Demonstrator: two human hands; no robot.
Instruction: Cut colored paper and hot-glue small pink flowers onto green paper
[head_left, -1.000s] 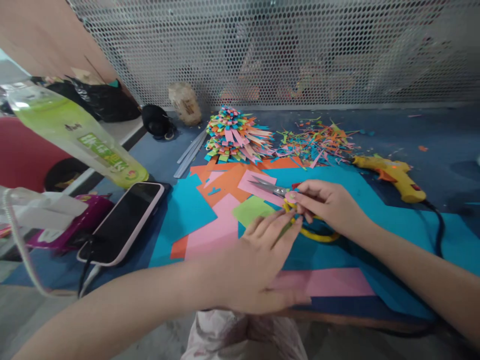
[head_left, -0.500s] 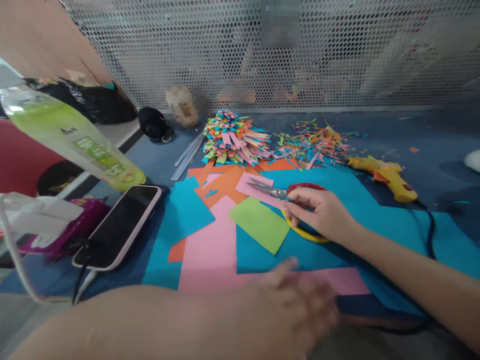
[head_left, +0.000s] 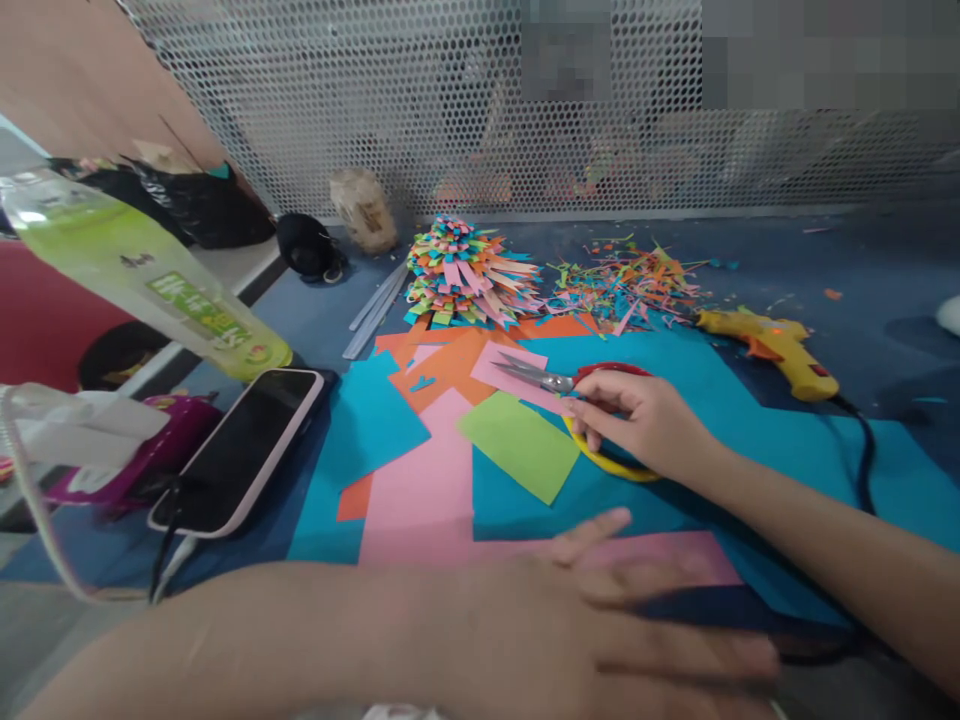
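Note:
My right hand (head_left: 637, 425) is closed around the handles of a pair of scissors (head_left: 555, 383), one loop red and one yellow, its blades slightly apart and pointing left over a pink paper piece (head_left: 491, 365). My left hand (head_left: 600, 625) reaches across the front, fingers spread, palm down, with nothing in it that I can see. Just beyond it lies a green paper rectangle (head_left: 517, 447) on blue paper (head_left: 742, 470). A larger pink sheet (head_left: 416, 500) and orange paper (head_left: 450, 365) are spread to the left.
A paper-strip cone (head_left: 457, 275) stands at the back beside a heap of paper shreds (head_left: 630, 285) and glue sticks (head_left: 375, 313). On the right lies a yellow glue gun (head_left: 776, 350) with a black cord. A phone (head_left: 244, 450), a purple power adapter (head_left: 142, 450) and a tilted bottle (head_left: 142, 270) occupy the left.
My left hand has moved to the right along the table's front, and its fingers have spread wider. The right hand and the scissors have hardly moved.

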